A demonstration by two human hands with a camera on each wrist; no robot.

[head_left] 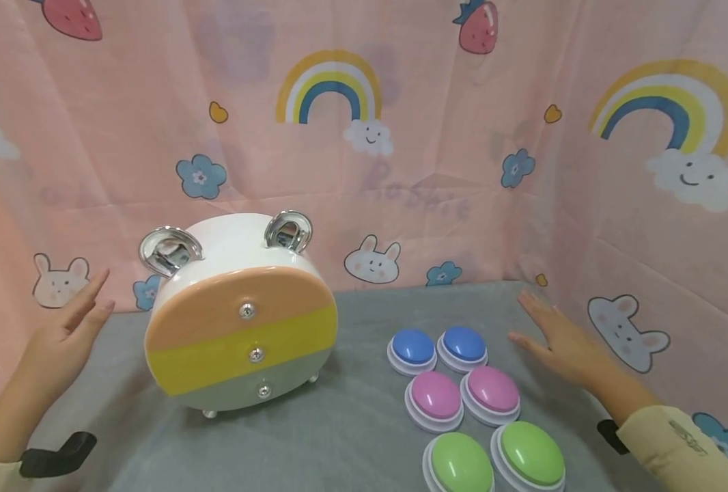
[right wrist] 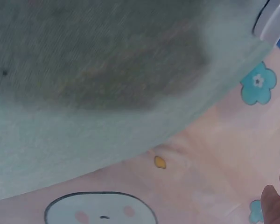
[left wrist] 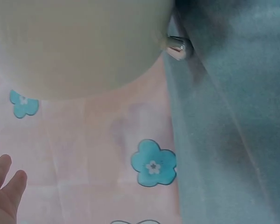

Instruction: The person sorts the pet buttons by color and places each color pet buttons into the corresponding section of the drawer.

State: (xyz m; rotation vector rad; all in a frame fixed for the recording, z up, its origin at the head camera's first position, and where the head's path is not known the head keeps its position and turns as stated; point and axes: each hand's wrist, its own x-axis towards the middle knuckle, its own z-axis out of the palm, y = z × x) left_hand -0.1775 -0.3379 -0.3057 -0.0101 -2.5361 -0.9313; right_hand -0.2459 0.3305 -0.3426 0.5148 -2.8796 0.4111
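Box (head_left: pixel 210 345): one, standing left of centre, head view
Knobs (head_left: pixel 256 354): three, running down its striped front
Silver ears (head_left: pixel 170 254): two, sticking up from its top
Buttons (head_left: pixel 436 395): six, sitting lower right; two blue, two pink, two green
Left hand (head_left: pixel 63 345): hovering lower left, fingers pointing upper right, gripping nothing
Right hand (head_left: pixel 563 347): hovering lower right, fingers pointing upper left, gripping nothing

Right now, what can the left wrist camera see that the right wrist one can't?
Only the left wrist view: the round box, its silver foot and the left hand.
Only the right wrist view: part of a blue button and the right hand.
Both: tablecloth and pink curtain with blue flowers.
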